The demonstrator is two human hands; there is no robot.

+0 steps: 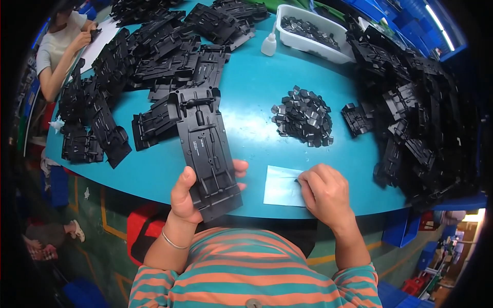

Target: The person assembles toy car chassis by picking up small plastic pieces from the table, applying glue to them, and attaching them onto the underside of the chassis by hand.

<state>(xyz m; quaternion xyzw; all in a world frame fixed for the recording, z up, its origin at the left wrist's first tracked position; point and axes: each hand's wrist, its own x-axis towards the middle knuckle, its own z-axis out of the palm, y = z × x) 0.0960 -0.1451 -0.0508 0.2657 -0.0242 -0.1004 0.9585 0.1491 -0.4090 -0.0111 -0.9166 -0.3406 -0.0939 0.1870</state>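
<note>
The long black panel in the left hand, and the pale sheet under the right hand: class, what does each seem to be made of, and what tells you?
The long black panel, gripped by the left hand, looks like moulded plastic with a matt finish: raised ribs, clips and dull highlights. The pale sheet under the right hand looks like thin paper or film, lying flat with a faint sheen; which one is unclear.

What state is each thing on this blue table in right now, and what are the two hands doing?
Left hand: gripping a long black plastic panel, tilted over the table edge.
Right hand: fingers curled, pinching at a pale sheet lying flat.
Small dark pieces: loose heap.
White tray: open, holding more pieces.
White bottle: upright, capped.
Left panels: jumbled pile.
Right panels: jumbled pile.
</note>
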